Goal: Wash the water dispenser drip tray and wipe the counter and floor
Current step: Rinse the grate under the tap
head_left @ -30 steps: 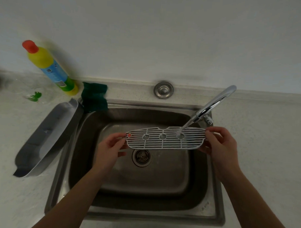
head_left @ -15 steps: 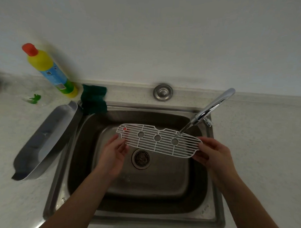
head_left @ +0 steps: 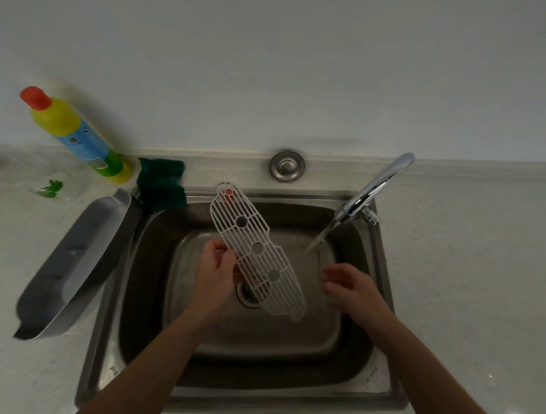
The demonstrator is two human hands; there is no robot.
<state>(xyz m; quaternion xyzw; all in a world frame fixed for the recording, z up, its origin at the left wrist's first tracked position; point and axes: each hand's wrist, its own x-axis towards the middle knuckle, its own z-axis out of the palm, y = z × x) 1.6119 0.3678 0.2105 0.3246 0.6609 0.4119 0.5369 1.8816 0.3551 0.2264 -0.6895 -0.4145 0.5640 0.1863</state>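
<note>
Dim, flat indoor light with a grey cast. There's a glare streak along the faucet [head_left: 378, 185] and a small hot spot on the counter [head_left: 479, 276] at bottom right. The sink [head_left: 259, 396] walls go near black. The bottle [head_left: 73, 132] throws a faint soft shadow on the wall [head_left: 270, 67]. Wide-angle bowing at the edges. Slight motion smear on the white grate [head_left: 257, 252] and the right hand [head_left: 346, 283].

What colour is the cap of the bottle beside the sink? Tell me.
Orange-red; the cap tops a yellow bottle, seen best in the head view.

head-worn view, steep downward look, near above sink [head_left: 106, 340]
</note>
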